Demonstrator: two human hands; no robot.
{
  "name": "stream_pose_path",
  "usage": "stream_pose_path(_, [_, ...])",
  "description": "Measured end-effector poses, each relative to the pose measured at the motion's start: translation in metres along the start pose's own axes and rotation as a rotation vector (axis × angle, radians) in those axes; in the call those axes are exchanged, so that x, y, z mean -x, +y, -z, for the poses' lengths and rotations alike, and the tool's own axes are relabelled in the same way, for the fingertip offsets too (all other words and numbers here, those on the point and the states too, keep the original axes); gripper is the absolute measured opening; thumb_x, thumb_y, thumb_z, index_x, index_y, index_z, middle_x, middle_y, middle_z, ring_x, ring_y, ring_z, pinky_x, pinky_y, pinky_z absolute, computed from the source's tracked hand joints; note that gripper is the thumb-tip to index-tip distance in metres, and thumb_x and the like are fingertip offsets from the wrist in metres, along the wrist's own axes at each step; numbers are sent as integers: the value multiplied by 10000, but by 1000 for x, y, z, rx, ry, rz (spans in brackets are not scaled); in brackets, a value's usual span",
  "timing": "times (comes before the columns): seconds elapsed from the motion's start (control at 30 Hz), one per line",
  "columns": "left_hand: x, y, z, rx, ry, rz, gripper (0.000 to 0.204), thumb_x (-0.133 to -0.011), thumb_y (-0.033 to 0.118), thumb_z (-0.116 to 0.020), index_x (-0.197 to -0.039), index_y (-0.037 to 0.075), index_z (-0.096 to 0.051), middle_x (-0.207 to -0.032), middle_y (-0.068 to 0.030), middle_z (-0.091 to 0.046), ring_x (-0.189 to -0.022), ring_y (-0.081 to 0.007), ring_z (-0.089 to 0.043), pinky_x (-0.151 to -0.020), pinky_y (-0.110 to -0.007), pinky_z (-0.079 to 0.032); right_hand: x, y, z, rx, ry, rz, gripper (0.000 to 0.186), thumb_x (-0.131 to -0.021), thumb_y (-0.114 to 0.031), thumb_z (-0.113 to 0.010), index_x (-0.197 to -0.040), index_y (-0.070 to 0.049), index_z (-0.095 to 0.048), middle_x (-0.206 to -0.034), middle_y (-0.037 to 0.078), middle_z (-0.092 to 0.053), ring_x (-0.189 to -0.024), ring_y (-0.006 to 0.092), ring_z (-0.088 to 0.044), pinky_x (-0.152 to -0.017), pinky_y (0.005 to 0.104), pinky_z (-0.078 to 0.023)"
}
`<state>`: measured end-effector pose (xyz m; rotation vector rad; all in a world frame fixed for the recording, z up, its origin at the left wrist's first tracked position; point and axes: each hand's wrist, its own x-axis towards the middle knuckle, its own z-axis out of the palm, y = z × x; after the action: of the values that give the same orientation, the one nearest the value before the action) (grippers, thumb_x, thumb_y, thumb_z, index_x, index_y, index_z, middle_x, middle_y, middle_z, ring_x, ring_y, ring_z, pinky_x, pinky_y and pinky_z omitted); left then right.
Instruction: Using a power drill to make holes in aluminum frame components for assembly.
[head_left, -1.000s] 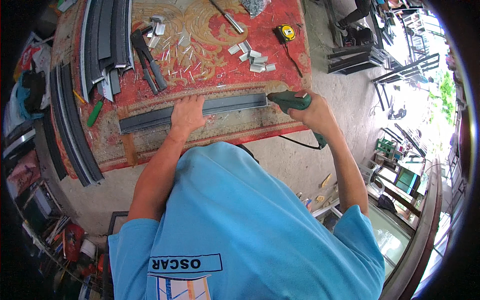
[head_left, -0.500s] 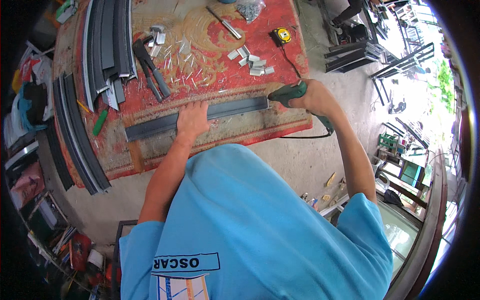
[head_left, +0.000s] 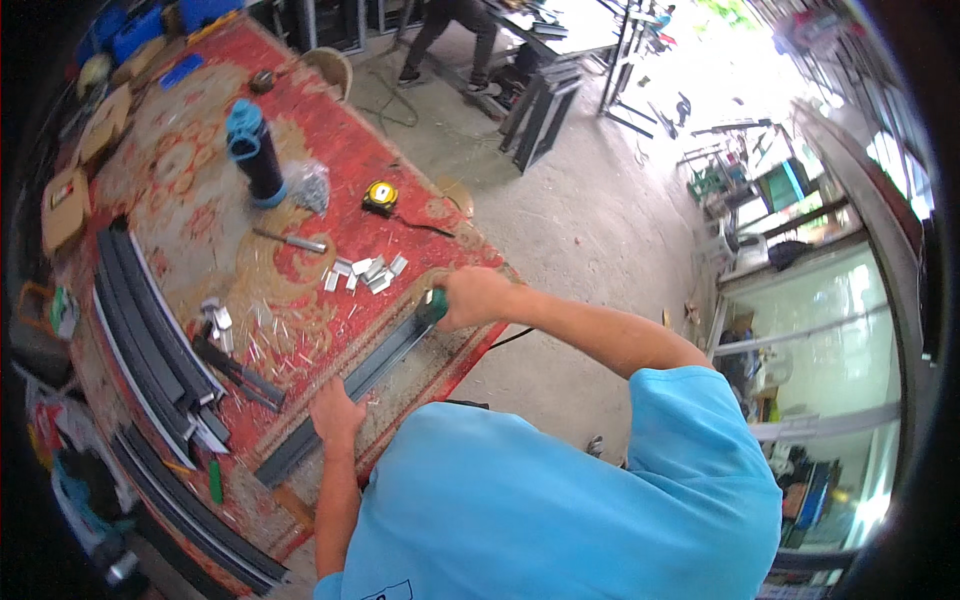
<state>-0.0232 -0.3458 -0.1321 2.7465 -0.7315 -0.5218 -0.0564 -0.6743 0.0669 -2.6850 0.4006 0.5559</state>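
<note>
The left hand [head_left: 335,412] lay flat, fingers spread, pressing down on a long dark metal profile [head_left: 345,390] that ran along the near edge of the surface [head_left: 180,210], which was covered with a red patterned cloth. The right hand [head_left: 475,298] was closed around the green grip of a power tool [head_left: 433,305], whose nose met the far end of the profile near the surface's right corner. A black cord [head_left: 510,338] trailed from under that hand, off the edge.

Just beyond the profile, toward the middle of the surface, small silver brackets [head_left: 365,272] lay scattered in a loose cluster. Farther in sat a yellow tape measure [head_left: 380,197], and left of it a black bottle [head_left: 258,155] with a blue lid stood upright beside a clear bag [head_left: 312,185] of small parts. A thin metal rod [head_left: 290,240] lay between the bottle and the brackets. Along the left edge, a stack of curved dark profiles [head_left: 150,330] rested side by side, with short offcuts [head_left: 240,370] near their near end. A green-handled tool [head_left: 214,480] lay at the near left corner.

On the concrete floor beyond the surface, another person's legs [head_left: 440,30] stood beside metal frames [head_left: 545,95].
</note>
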Motion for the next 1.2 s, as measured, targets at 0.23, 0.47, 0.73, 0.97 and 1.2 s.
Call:
stream_pose_path(0.23, [-9,3,-4,-20,36,-32,623,-740,525,-845,-1087,51,-634,-1080,-186,-700,-1039,-388,-663,-881,-524,-499,-4,8,-2,-2,-9,-51,596,-673,-428,-798,-1164,-99,-729,-1036,188,-767,-997,379,-736,-895,492,-586])
stream_pose_path(0.47, [5,12,-1,0,7,-16,617,-751,538,-834,-1092,62,-639,-1074,-168,-712,-1032,-371,-677,-882,-517,-502,57,-8,22,-137,1,-118,680,-698,-447,-811,-1316,-194,-681,-1084,185,-762,-1028,377,-727,-908,483,-573])
stream_pose_path(0.73, [4,7,-4,23,84,-28,609,-742,527,-847,-1079,61,-648,-1068,-182,-716,-1030,-388,-673,-891,-511,-502,110,45,7,-852,126,-164,665,-795,-437,-817,-1234,42,-675,-1078,157,-763,-871,254,-750,-815,401,-600])
stream_pose_path(0.97, [4,14,10,18,43,5,618,-733,521,-854,-1070,41,-659,-1094,-205,-719,-1053,-404,-671,-903,-510,-508,135,85,-60,-2000,-54,-26,626,-994,-448,-641,-1395,23,-547,-1189,227,-706,-859,288,-723,-776,420,-614])
stream_pose_path(1.2, [4,18,12,10,39,12,592,-738,491,-853,-1063,39,-651,-1084,-205,-718,-1042,-406,-673,-904,-506,-514,141,100,-86,-2276,-108,81,750,-1030,-593,-505,-1465,18,-482,-1309,286,-646,-945,352,-716,-834,481,-603])
